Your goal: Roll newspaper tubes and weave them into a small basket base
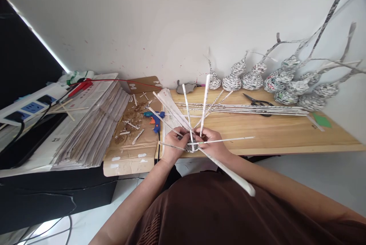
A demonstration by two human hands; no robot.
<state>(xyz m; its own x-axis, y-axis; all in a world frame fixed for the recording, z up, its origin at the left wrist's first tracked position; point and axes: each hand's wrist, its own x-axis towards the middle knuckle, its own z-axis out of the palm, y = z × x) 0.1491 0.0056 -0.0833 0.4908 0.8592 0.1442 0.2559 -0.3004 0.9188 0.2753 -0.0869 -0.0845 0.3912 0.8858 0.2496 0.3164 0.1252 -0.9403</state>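
A small woven base (193, 147) of rolled paper sits between both hands at the wooden table's front edge. Several white paper tubes (204, 104) fan out from it, some upright, some to the sides. One thick tube (228, 172) slants down to the right, over my forearm. My left hand (175, 143) has its fingers closed on the base's left side. On the right side my right hand (211, 141) pinches the weave near the foot of an upright tube. The fingertips partly cover the base's centre.
Gourd-shaped paper weavings (253, 81) line the wall at the back right. Long paper rods (246, 109) and black pliers (257, 102) lie before them. A blue glue gun (156, 121) rests beside littered cardboard (128, 161). Stacked newspapers (94, 123) and a power strip (34, 104) are left.
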